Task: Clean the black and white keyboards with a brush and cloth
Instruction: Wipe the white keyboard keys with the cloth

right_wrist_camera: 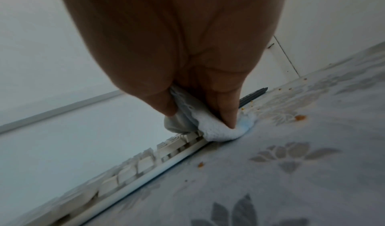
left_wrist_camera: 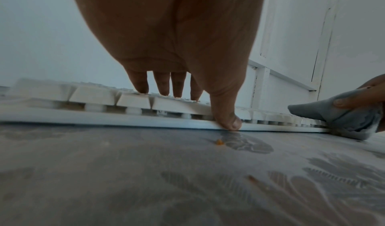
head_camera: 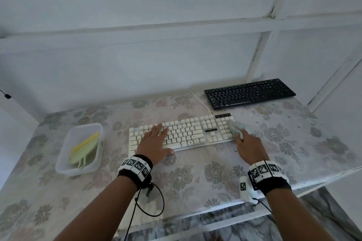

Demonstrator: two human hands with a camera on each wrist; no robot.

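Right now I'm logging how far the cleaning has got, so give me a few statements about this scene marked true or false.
1. The right hand grips the cloth at the white keyboard's right end. True.
2. The left hand holds the brush. False: it lies flat on the white keyboard's keys, and the brush sits in the plastic container.
3. The black keyboard lies behind the white one, to the right. True.
4. The cloth is on the black keyboard. False: it is on the white keyboard.
5. Crumbs lie on the tablecloth. True.
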